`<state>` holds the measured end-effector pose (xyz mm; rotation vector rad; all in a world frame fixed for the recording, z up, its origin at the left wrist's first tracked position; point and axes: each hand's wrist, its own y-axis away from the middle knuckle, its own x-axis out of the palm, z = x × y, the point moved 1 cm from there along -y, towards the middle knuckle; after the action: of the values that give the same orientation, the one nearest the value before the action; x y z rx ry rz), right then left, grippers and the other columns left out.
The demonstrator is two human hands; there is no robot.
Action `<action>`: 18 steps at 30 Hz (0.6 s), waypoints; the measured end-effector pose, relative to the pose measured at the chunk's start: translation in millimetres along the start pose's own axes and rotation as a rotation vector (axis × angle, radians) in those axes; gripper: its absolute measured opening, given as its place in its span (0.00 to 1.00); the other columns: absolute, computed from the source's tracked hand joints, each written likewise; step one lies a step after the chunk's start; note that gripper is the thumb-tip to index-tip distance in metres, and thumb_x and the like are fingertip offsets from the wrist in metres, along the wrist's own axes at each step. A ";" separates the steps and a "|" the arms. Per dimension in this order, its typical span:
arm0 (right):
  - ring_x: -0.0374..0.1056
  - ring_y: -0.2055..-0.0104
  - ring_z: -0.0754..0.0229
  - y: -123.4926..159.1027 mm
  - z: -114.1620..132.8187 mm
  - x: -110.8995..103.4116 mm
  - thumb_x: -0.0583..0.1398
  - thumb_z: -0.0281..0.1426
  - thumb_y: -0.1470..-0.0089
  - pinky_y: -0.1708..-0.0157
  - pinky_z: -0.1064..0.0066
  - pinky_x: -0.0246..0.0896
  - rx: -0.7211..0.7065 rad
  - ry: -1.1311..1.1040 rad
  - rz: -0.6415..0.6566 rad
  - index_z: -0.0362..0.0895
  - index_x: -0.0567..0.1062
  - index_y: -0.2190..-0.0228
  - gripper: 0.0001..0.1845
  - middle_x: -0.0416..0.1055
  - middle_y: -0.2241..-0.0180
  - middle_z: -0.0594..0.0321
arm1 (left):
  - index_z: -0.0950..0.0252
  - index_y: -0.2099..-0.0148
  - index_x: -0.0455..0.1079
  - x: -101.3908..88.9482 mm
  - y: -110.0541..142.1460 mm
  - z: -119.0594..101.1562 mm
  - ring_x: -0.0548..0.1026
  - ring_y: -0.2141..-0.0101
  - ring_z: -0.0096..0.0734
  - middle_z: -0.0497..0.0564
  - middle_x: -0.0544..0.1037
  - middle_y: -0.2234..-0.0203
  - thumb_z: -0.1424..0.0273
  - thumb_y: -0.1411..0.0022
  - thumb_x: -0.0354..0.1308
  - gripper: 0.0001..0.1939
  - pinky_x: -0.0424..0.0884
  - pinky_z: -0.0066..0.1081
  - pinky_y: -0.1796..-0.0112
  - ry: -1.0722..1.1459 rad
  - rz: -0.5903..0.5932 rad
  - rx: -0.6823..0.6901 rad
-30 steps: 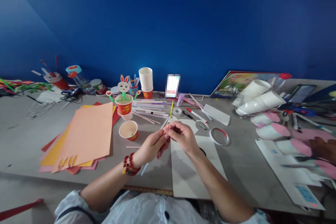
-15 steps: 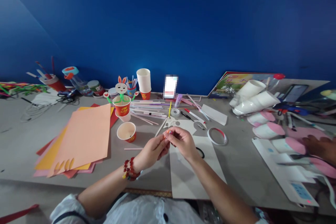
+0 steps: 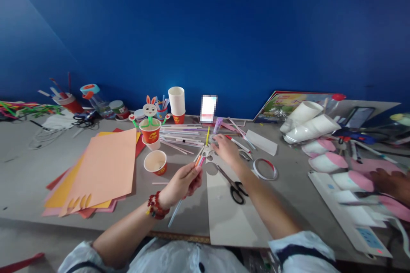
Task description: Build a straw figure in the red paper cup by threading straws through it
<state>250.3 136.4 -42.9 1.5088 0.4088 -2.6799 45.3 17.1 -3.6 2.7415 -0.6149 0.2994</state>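
Hands apart. My left hand (image 3: 184, 180) is closed on a small straw bundle (image 3: 199, 161), orange and pink tips showing past thumb and finger, held above the table's (image 3: 297, 204) middle. A pale blue straw (image 3: 174, 213) shows beneath; cannot tell whether it belongs to the bundle. My right hand (image 3: 228, 150) reaches toward the table's back edge, fingertips at the clear tape roll (image 3: 212, 138); cannot tell whether they grip it. Below that forearm, black-handled scissors (image 3: 226, 177) lie on a white sheet (image 3: 237, 226) running to the table's front edge. Left of the hands: an open paper cup (image 3: 155, 163), rabbit-topped cup (image 3: 150, 133) behind it. Coloured paper (image 3: 107, 166) is stacked near the table's front left. Another person's hand (image 3: 390, 183) is at the right edge.
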 end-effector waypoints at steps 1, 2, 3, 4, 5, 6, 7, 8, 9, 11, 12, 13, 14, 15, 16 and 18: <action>0.71 0.59 0.54 -1.5 -1.6 4.3 0.61 0.27 0.44 0.61 0.68 0.62 0.001 0.025 0.012 0.43 0.77 0.61 0.08 0.73 0.54 0.52 | 0.63 0.68 0.60 0.0 0.2 -0.4 0.53 0.87 0.16 0.39 0.62 0.83 0.47 0.37 0.53 0.23 0.49 0.19 0.87 -0.006 -0.004 -0.002; 0.71 0.60 0.55 -2.3 -2.8 7.3 0.61 0.25 0.45 0.61 0.68 0.62 -0.002 0.041 0.020 0.43 0.76 0.63 0.07 0.73 0.54 0.53 | 0.63 0.68 0.60 0.0 0.5 -0.9 0.53 0.87 0.16 0.39 0.62 0.83 0.46 0.37 0.53 0.24 0.49 0.19 0.87 -0.015 -0.009 -0.003; 0.71 0.60 0.55 -2.7 -4.0 8.7 0.60 0.24 0.45 0.62 0.68 0.62 -0.008 0.049 0.025 0.43 0.76 0.64 0.06 0.72 0.54 0.53 | 0.63 0.68 0.60 -0.3 0.9 -1.7 0.54 0.87 0.16 0.39 0.63 0.83 0.46 0.37 0.53 0.24 0.49 0.19 0.87 -0.025 -0.012 -0.005; 0.71 0.61 0.55 -2.8 -5.3 8.4 0.60 0.24 0.45 0.62 0.68 0.62 -0.019 0.048 0.027 0.43 0.76 0.64 0.06 0.71 0.54 0.53 | 0.63 0.68 0.60 -0.7 1.3 -2.7 0.54 0.87 0.16 0.40 0.63 0.83 0.46 0.38 0.53 0.24 0.50 0.19 0.87 -0.036 -0.016 -0.004; 0.71 0.60 0.56 -2.6 -6.8 6.3 0.60 0.24 0.45 0.61 0.68 0.62 -0.034 0.038 0.028 0.43 0.75 0.64 0.06 0.71 0.53 0.54 | 0.63 0.68 0.60 -1.5 1.7 -3.9 0.55 0.87 0.15 0.40 0.64 0.83 0.45 0.38 0.53 0.25 0.50 0.19 0.87 -0.045 -0.022 -0.001; 0.71 0.60 0.56 -2.1 -8.7 2.6 0.59 0.24 0.44 0.61 0.67 0.63 -0.052 0.021 0.028 0.43 0.75 0.63 0.06 0.70 0.52 0.54 | 0.63 0.68 0.60 -2.6 2.1 -5.2 0.55 0.87 0.15 0.40 0.65 0.83 0.45 0.38 0.53 0.25 0.51 0.19 0.88 -0.052 -0.030 0.003; 0.70 0.60 0.56 -1.2 -10.8 -2.1 0.59 0.25 0.43 0.60 0.67 0.63 -0.071 -0.003 0.030 0.44 0.75 0.63 0.07 0.70 0.51 0.54 | 0.63 0.68 0.60 -4.0 2.4 -6.4 0.56 0.88 0.15 0.40 0.65 0.82 0.45 0.38 0.53 0.25 0.51 0.19 0.88 -0.056 -0.040 0.009; 0.70 0.60 0.57 0.3 -12.9 -7.7 0.59 0.26 0.43 0.60 0.67 0.64 -0.091 -0.034 0.032 0.44 0.75 0.62 0.07 0.69 0.51 0.55 | 0.63 0.68 0.60 -5.6 2.5 -7.5 0.57 0.88 0.15 0.41 0.66 0.82 0.45 0.38 0.53 0.25 0.51 0.19 0.88 -0.057 -0.050 0.017; 0.70 0.61 0.59 2.7 -14.8 -13.7 0.59 0.28 0.42 0.60 0.67 0.65 -0.107 -0.070 0.035 0.44 0.75 0.61 0.06 0.69 0.50 0.55 | 0.63 0.67 0.59 -7.3 2.3 -8.5 0.57 0.88 0.16 0.41 0.67 0.82 0.46 0.37 0.52 0.24 0.51 0.19 0.88 -0.056 -0.055 0.027; 0.70 0.63 0.60 10.7 -16.1 -25.3 0.60 0.32 0.41 0.62 0.68 0.68 -0.133 -0.140 0.046 0.44 0.74 0.60 0.07 0.68 0.50 0.55 | 0.63 0.67 0.59 -10.4 1.2 -10.4 0.58 0.89 0.16 0.41 0.68 0.83 0.47 0.35 0.51 0.23 0.51 0.19 0.88 -0.043 -0.062 0.063; 0.70 0.63 0.61 16.4 -15.1 -30.4 0.60 0.34 0.41 0.64 0.69 0.69 -0.143 -0.188 0.057 0.44 0.73 0.60 0.09 0.67 0.50 0.55 | 0.63 0.66 0.59 -11.5 0.3 -11.4 0.58 0.89 0.16 0.42 0.69 0.82 0.47 0.34 0.50 0.23 0.51 0.19 0.88 -0.033 -0.065 0.088; 0.70 0.62 0.61 23.4 -12.7 -34.8 0.60 0.36 0.40 0.66 0.70 0.70 -0.151 -0.260 0.073 0.44 0.73 0.59 0.10 0.66 0.50 0.55 | 0.63 0.66 0.59 -12.1 -0.8 -12.5 0.59 0.89 0.16 0.43 0.71 0.81 0.48 0.34 0.50 0.22 0.51 0.19 0.88 -0.016 -0.071 0.119; 0.70 0.61 0.60 31.3 -9.0 -38.6 0.59 0.38 0.40 0.67 0.70 0.71 -0.161 -0.353 0.093 0.45 0.73 0.59 0.11 0.66 0.49 0.55 | 0.63 0.65 0.59 -12.3 -1.9 -13.9 0.59 0.88 0.16 0.44 0.73 0.80 0.49 0.33 0.50 0.21 0.52 0.19 0.88 0.002 -0.077 0.151; 0.70 0.61 0.60 39.9 -4.1 -41.7 0.60 0.39 0.40 0.68 0.69 0.72 -0.169 -0.514 0.127 0.45 0.74 0.60 0.11 0.65 0.49 0.55 | 0.63 0.65 0.59 -12.0 -2.9 -15.6 0.59 0.88 0.16 0.45 0.74 0.78 0.50 0.33 0.50 0.21 0.52 0.20 0.87 0.020 -0.084 0.182; 0.70 0.60 0.59 48.8 1.7 -44.3 0.62 0.39 0.41 0.67 0.68 0.73 -0.180 -0.680 0.155 0.46 0.74 0.60 0.11 0.65 0.49 0.55 | 0.63 0.65 0.59 -11.3 -3.9 -17.5 0.59 0.88 0.16 0.46 0.75 0.77 0.50 0.33 0.50 0.21 0.53 0.20 0.87 0.036 -0.094 0.210; 0.69 0.59 0.58 65.5 14.0 -47.4 0.64 0.39 0.43 0.65 0.67 0.74 -0.199 -0.914 0.217 0.46 0.76 0.61 0.11 0.65 0.49 0.54 | 0.63 0.66 0.59 -9.4 -5.5 -22.0 0.59 0.88 0.15 0.46 0.76 0.76 0.51 0.33 0.51 0.20 0.54 0.21 0.86 0.053 -0.121 0.262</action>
<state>274.2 65.3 -9.6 0.1757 0.3886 -2.6807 36.6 32.9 12.9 2.9933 -0.4186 0.4510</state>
